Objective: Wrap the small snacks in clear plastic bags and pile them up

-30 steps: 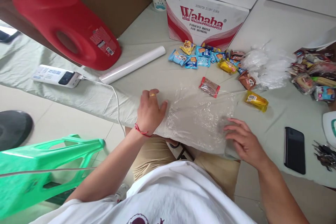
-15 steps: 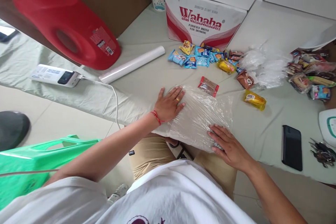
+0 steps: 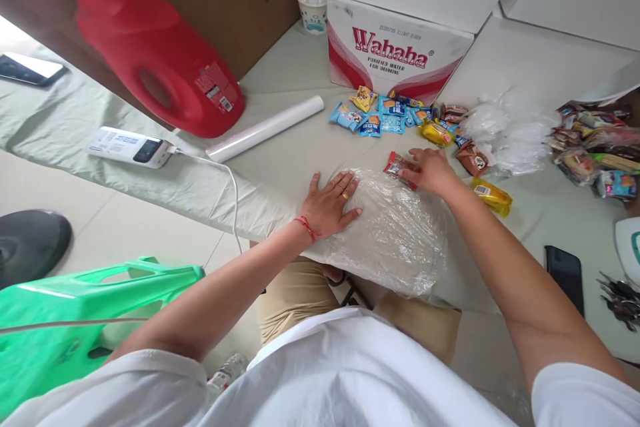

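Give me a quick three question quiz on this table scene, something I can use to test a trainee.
1. True or false: the left hand lies flat on the clear plastic sheet.
2. What does the right hand touch? A) the yellow snack B) the red-edged snack pack C) the black phone
3. Fill in: the white roll lies just in front of the red ____.

Key:
1. True.
2. B, the red-edged snack pack at the sheet's far edge; the yellow snack and the black phone lie apart from it.
3. jug.
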A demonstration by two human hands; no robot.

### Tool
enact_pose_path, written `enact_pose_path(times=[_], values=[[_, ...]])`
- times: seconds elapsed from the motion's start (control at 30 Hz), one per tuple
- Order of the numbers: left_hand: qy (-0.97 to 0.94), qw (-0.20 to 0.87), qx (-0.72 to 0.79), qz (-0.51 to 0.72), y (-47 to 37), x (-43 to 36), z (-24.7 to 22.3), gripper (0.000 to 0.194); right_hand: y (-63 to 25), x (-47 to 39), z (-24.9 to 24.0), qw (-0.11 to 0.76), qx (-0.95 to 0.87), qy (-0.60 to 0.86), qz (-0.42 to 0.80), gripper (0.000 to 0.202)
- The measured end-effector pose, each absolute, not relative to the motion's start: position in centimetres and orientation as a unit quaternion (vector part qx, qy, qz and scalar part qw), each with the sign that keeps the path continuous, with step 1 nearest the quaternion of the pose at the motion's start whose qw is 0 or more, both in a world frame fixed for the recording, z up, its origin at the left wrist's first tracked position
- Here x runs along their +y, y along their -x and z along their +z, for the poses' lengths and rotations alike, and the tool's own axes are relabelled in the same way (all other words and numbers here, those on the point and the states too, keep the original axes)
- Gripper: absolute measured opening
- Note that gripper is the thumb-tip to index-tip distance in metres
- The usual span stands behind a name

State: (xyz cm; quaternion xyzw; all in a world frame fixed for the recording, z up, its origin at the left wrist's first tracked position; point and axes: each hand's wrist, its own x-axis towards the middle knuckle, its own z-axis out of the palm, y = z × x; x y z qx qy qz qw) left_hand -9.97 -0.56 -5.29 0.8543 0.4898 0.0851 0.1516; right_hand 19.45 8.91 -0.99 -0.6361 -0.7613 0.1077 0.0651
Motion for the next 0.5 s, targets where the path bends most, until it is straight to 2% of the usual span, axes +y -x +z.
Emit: enact_pose_path(times=[0.13,0.2,0.4,0.5], values=[[-0.856,0.133,0.497,0.052,10.0,-0.6,-5.1,0.075,-18.3,10.3,-0.8,-0.049,-0.747,0.652,0.117,0.04],[-0.858,0.126,0.497,0.041,10.0,-0.6,-5.0,0.075,-19.4,10.6,-0.1,-0.076,-0.715,0.685,0.12,0.034],[-0.861,0.121,0.491,0.053,10.1,-0.6,-5.1,0.073,-21.9,12.0,1.2,-0.011,-0.658,0.753,-0.006,0.044],[-0.861,0.121,0.491,0.059,10.1,-0.6,-5.2,0.073,-19.4,14.1,0.9,0.037,-0.67,0.741,0.016,0.035]])
